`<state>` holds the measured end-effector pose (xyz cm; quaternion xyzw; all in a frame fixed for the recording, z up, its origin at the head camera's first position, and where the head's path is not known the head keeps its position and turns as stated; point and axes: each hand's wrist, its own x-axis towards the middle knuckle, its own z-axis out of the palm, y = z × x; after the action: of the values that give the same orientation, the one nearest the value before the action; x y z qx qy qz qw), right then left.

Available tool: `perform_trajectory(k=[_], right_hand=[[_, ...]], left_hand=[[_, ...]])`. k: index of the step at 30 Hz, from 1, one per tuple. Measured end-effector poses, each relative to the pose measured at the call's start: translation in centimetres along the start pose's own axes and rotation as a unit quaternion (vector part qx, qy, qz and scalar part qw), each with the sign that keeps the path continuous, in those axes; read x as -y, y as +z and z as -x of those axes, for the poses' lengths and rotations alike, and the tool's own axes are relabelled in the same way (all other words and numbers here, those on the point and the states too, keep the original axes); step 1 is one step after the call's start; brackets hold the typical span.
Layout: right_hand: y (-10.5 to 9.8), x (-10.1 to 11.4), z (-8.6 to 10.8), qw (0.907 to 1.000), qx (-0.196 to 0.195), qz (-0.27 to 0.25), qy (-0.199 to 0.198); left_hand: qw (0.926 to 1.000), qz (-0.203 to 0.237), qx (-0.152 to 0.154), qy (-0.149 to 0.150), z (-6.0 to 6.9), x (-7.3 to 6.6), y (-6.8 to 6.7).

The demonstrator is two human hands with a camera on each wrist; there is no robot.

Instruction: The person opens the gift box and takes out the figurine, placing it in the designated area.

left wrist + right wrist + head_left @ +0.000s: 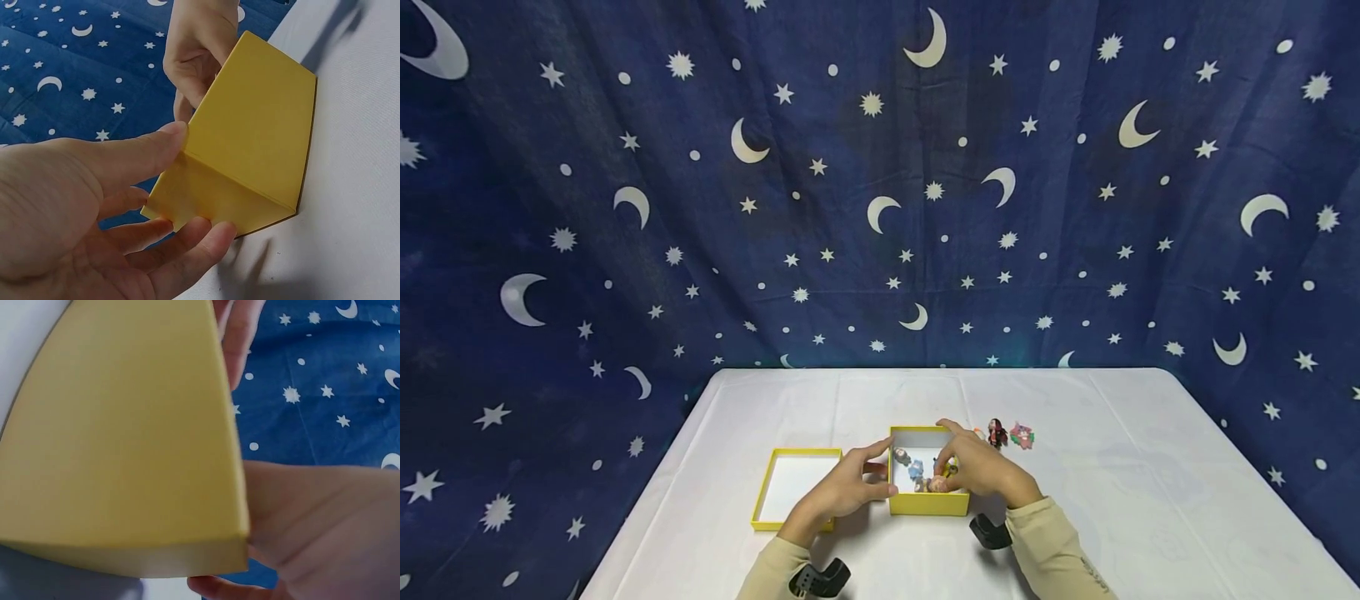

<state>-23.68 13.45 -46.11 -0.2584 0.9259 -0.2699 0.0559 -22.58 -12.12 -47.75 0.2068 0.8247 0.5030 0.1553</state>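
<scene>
one yellow box (929, 504), white inside, holds figurines (916, 470)

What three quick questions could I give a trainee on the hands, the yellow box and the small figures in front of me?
1. Which hand touches the left end of the open, rectangular yellow box with the white interior?
2. In the head view, where does the shallow, rectangular white lid with yellow edges lie? A) inside the box B) left of the box C) right of the box
3. True or false: the small red-and-black figure lies outside the box.

Key: 1. The left hand. 2. B. 3. True.
</scene>
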Motion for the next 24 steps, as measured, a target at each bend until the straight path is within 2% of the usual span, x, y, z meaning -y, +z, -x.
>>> perform_trajectory(k=[6,13,24], right_hand=[[-0.2,-0.6,0.0,0.9989,-0.001,-0.044,0.014],[-0.4,-1.0,-0.1,0.9975,-0.009,-0.068,0.015],[-0.7,-1.4,-0.7,0.9914,-0.086,-0.095,0.028]], left_hand=[[1.0000,0.006,0.002,0.004,0.1,-0.2,0.0],[1.0000,0.005,0.004,0.006,0.0,-0.2,0.0],[1.0000,-0.002,0.004,0.004,0.0,-0.1,-0.1]])
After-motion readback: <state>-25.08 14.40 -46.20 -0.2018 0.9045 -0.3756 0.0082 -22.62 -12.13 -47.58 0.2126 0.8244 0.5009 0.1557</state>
